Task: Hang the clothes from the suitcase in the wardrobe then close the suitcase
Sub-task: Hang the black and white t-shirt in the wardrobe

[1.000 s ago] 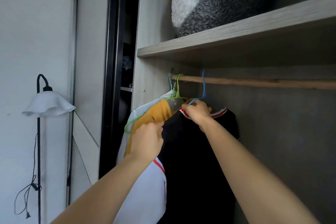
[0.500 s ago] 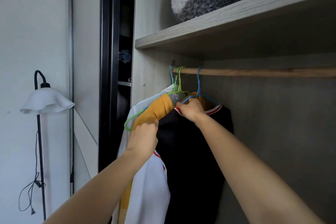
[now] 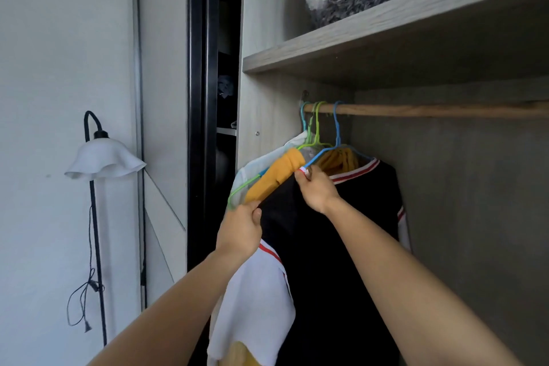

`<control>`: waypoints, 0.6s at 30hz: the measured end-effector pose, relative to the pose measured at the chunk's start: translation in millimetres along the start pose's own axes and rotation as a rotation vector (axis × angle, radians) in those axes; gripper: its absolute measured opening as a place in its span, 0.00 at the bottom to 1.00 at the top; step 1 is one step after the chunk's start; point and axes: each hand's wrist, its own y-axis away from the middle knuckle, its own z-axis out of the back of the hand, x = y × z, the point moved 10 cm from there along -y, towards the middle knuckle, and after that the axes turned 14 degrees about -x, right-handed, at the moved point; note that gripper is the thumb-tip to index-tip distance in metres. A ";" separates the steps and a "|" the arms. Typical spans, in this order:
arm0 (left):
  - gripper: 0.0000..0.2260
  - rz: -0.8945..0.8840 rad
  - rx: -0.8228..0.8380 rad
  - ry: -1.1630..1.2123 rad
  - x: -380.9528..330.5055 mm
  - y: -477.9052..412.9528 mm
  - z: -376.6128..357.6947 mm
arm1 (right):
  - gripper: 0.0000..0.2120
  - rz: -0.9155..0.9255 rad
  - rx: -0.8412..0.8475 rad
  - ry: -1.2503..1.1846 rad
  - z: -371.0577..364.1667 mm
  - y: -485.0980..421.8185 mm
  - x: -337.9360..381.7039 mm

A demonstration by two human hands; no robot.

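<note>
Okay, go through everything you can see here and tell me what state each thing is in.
Black jersey: hanging on the blue hanger, hooked over the wooden rod.
Left hand: pinches the jersey's shoulder.
Right hand: pinches the jersey's collar.
Yellow garment: hanging on a green hanger.
Floor lamp: upright, looks unlit.
Wardrobe: open.

Both our arms raised and reaching forward, each hand in a pinch.

Our left forearm rises bare from lower left, wrist straight; our left hand (image 3: 240,229) shows its back to us, thumb and fingers pinching the shoulder edge of the black shirt (image 3: 326,261). Our right arm comes from lower right and reaches higher; our right hand (image 3: 316,190) pinches the collar with its fingertips. Hands near, not touching.
</note>
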 end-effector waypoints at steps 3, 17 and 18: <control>0.15 0.004 0.058 -0.041 12.4 19.2 12.7 | 0.27 0.060 -0.051 0.068 1.4 33.5 9.2; 0.17 0.141 0.259 -0.274 154.3 221.6 204.1 | 0.28 0.164 0.370 0.165 -113.0 354.4 76.5; 0.16 0.164 0.272 -0.284 170.0 238.4 221.9 | 0.28 0.165 0.407 0.157 -123.7 383.2 85.5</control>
